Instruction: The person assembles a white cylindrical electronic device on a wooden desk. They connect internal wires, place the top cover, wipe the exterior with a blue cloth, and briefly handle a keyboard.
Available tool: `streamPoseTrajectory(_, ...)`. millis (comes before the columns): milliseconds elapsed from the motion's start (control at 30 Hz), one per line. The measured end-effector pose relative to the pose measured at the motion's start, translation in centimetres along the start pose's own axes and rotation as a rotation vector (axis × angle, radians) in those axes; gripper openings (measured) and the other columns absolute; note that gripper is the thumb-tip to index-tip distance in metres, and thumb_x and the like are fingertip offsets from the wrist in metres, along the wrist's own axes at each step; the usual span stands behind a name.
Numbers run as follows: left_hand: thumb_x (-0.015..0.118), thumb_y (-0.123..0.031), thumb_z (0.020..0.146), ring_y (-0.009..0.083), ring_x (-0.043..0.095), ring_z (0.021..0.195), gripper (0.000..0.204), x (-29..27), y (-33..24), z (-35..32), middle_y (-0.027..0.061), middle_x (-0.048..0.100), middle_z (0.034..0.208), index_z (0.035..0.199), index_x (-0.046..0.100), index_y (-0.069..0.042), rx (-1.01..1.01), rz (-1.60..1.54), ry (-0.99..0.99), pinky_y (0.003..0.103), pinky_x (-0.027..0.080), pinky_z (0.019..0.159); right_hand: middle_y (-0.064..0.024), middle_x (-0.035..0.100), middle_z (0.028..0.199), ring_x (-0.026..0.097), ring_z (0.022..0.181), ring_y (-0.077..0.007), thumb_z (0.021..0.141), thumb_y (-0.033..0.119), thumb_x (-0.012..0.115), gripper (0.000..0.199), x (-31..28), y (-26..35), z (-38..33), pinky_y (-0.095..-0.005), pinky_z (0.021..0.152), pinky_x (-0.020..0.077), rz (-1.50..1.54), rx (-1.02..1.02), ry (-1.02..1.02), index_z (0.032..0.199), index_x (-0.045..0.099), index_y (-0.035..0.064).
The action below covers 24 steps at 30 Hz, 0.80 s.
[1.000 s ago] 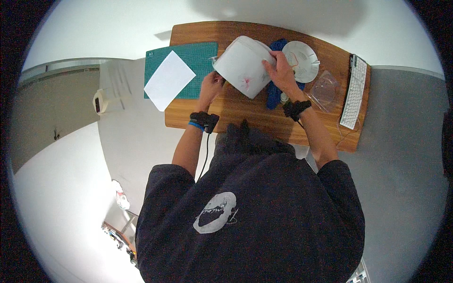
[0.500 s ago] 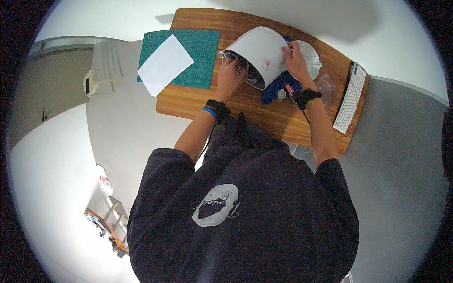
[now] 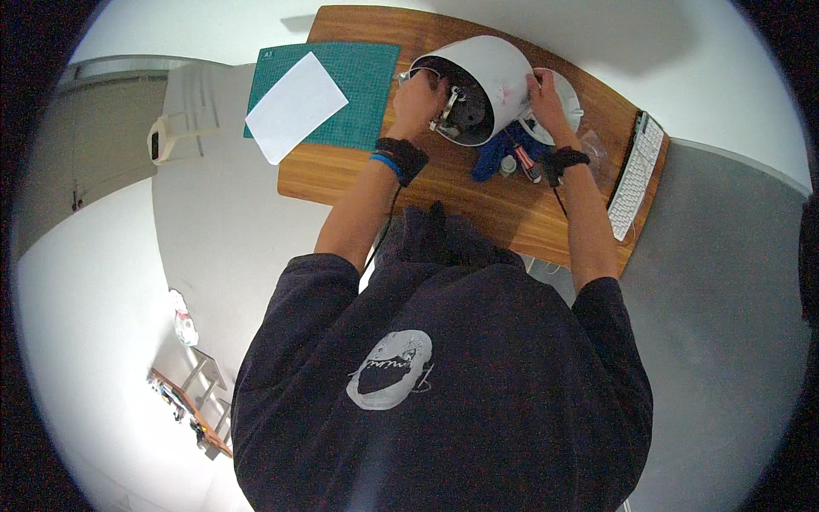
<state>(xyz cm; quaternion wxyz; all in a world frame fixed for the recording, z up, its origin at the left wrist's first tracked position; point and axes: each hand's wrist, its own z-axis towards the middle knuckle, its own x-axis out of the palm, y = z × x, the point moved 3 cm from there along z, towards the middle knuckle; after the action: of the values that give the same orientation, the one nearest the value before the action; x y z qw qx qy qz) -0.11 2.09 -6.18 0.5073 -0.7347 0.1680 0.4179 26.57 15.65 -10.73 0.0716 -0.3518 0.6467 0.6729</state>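
Observation:
A white cylindrical housing (image 3: 499, 64) lies tilted on its side on the wooden desk, its open end facing left and toward me. Inside the dark cavity a metal bracket (image 3: 450, 107) and other fittings show. My left hand (image 3: 418, 104) is at the near-left rim with its fingers curled into the opening; what they pinch is hidden. On the housing's right side my right hand (image 3: 548, 101) grips the wall, fingers bent against it. Beneath lie a blue cloth or glove (image 3: 488, 160), a red-and-dark tool handle (image 3: 529, 164) and a small whitish cap-like piece (image 3: 508, 165).
Behind my right hand is a round white lid-like part (image 3: 569, 96). A green cutting mat (image 3: 367, 90) with a white paper sheet (image 3: 299, 107) lies on the left of the desk (image 3: 341, 183). A white keyboard (image 3: 636, 179) stands along the right edge, near clear plastic (image 3: 595, 149).
The housing has turned and shifted slightly right, so more of its inside shows. My left hand has moved up and out toward the rim; my right hand has slid a little right.

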Motion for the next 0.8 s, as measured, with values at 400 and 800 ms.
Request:
streamPoseTrajectory(400, 0.078, -0.025, 0.09, 0.0221, 0.074, 0.079, 0.031, -1.3, 0.9, 0.4, 0.0138, 0.077, 0.088, 0.098, 0.074, 0.004, -0.133, -0.533, 0.211, 0.037, 0.057, 0.068, -0.0244, 0.068, 0.108, 0.071, 0.093, -0.0385, 0.108, 0.036, 0.054, 0.037, 0.6, -0.7, -0.8, -0.0501, 0.081, 0.0541, 0.016, -0.066, -0.056, 0.127, 0.049, 0.0045)
streamPoseTrajectory(800, 0.074, -0.015, 0.096, 0.0146, 0.068, 0.093, 0.027, 1.8, 6.8, 2.0, 0.0055, 0.076, 0.104, 0.119, 0.074, 0.0, -0.135, -0.76, 0.341, 0.03, 0.053, 0.084, -0.0266, 0.066, 0.122, 0.065, 0.113, -0.0421, 0.101, 0.033, 0.066, 0.046, -0.3, 4.4, -3.1, -0.0485, 0.097, 0.0514, 0.037, -0.098, -0.198, 0.131, 0.056, -0.0005)
